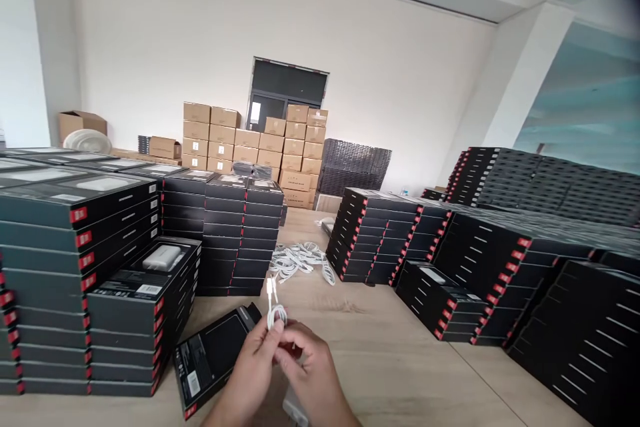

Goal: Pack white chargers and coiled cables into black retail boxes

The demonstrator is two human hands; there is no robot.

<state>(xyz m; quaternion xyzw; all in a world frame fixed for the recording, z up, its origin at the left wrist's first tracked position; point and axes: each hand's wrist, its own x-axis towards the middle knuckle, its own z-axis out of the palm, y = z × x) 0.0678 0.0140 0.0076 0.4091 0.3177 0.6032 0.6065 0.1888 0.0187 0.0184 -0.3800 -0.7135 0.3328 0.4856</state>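
Note:
A coiled white charging cable [277, 315] stands upright between my hands, its plug ends pointing away from me. My left hand [256, 360] pinches the bottom of the coil between thumb and fingers. Close against it, my right hand [313, 359] has its fingers curled in at the coil's lower end, the fingertips partly hidden. Under my wrists, a white block-shaped device [295, 408] lies on the table, partly covered by my right arm. To the left of my hands, a black flat box [215, 357] rests at a slant on the wooden table [390, 360].
Beyond my hands lies a heap of white cables [300, 259]. Tall stacks of black boxes [120, 320] rise on the left, one with a white device [163, 257] on top. More black box stacks [390, 240] line the right. Brown cartons [270, 141] stand by the back wall.

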